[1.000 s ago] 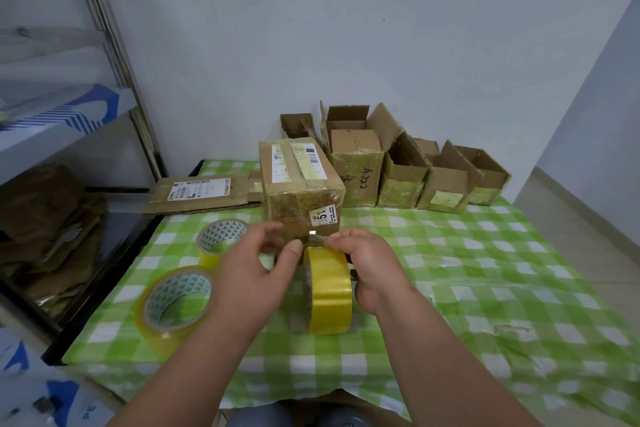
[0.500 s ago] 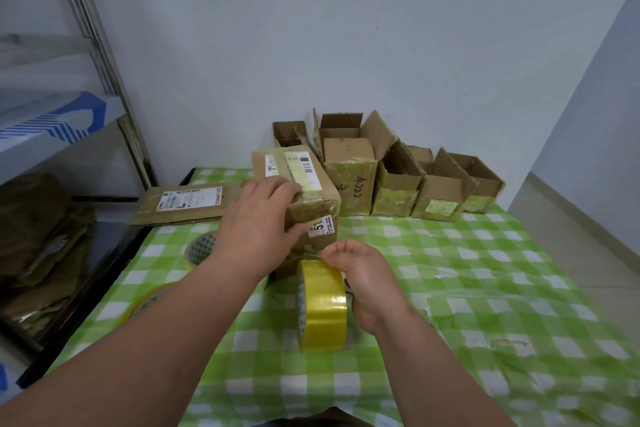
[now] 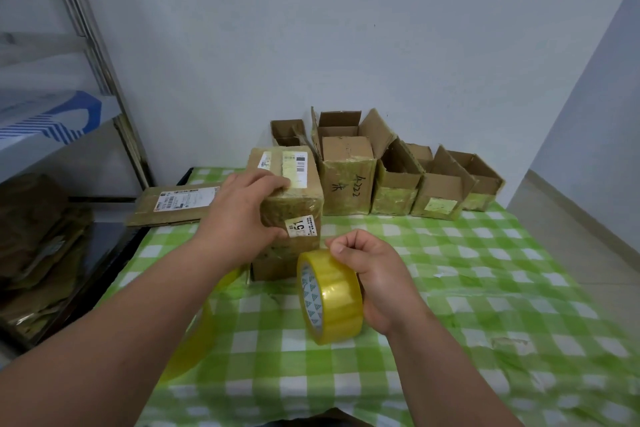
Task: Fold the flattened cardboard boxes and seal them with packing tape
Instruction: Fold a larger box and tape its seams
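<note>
Tape roll [image 3: 330, 298] stands on edge nearest, its hole facing left, on the checked tablecloth [image 3: 485, 288]. Right hand [image 3: 375, 276] grips it, fingers curled, thumb and forefinger pinching at its top. Just behind, the sealed box [image 3: 294, 191] sits tipped, long axis running away toward the wall; left hand [image 3: 242, 215], which earlier met the roll, now clasps its near top corner, fingers together.

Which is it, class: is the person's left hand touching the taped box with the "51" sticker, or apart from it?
Touching. The head view shows the left hand gripping the taped box, fingers over its top and thumb against its front beside the sticker.
</note>
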Tool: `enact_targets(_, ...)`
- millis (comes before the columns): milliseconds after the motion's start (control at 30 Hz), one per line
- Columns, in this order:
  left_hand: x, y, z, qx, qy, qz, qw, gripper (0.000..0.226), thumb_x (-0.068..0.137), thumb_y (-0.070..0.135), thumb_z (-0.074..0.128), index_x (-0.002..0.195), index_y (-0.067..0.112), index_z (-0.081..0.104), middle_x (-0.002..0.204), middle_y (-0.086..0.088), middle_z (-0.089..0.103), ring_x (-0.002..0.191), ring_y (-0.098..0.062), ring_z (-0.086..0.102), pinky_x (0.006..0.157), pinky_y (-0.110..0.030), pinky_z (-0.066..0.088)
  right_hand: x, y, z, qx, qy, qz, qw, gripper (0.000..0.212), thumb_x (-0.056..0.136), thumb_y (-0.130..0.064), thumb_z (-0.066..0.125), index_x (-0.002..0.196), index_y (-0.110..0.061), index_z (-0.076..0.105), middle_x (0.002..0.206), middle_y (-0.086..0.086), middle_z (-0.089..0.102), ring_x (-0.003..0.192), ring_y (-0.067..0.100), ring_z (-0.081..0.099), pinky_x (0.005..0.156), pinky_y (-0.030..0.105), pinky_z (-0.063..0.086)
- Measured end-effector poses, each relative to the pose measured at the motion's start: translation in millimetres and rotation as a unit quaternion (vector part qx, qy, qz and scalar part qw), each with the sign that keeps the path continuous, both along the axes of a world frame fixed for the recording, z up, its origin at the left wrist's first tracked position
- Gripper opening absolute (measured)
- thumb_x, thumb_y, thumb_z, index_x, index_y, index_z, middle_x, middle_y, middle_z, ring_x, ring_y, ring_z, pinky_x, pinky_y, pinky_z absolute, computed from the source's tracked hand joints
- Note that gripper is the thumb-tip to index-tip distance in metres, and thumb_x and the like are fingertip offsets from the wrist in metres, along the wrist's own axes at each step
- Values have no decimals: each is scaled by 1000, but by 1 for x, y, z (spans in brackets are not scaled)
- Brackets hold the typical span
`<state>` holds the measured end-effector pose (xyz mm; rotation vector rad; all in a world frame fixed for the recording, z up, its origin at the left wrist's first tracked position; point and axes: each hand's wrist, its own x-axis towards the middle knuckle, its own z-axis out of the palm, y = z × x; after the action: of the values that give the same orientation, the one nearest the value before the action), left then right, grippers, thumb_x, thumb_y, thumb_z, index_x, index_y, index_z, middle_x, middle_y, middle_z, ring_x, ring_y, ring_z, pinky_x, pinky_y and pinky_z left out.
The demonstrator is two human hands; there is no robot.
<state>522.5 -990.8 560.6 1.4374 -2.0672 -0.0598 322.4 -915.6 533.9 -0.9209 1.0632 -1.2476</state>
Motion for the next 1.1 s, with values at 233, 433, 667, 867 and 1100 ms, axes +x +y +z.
enact_targets(233,13,14,4,79,33,-51,995,74,83,9,75,143,41,46,145,20,43,136,-8,36,112,-28,27,4,7,6,-22,-23,29,999,23,89,-2,64,69,-15,67,87,4,72,68,18,63,64,37,54)
enact_targets(433,3,41,15,-3,76,-29,997,50,89,26,62,138,31,53,145,12,44,137,-18,32,115,-42,26,8,14,12,-44,-18,22,999,23,88,-2,65,70,-16,68,90,7,71,74,23,61,71,42,52)
enact_targets(667,-25,84,19,158,101,-106,977,20,78,54,70,91,41,61,97,21,63,93,6,59,84,-30,54,13,29,21,-76,1,32,997,25,86,-2,67,68,-19,69,76,13,66,69,23,61,65,36,51)
enact_targets(867,-28,94,26,173,99,-70,978,17,82,36,74,71,30,63,79,15,69,74,0,63,70,-26,53,13,39,22,-99,59,0,993,22,85,-3,70,72,-19,75,92,11,74,87,27,68,84,45,54)
enact_targets(1100,-24,100,30,116,123,13,985,16,89,32,68,74,28,63,71,10,64,66,-7,58,55,-26,40,12,46,21,-124,139,-18,982,24,87,-37,72,109,-44,73,122,-20,65,112,-1,60,96,28,49)
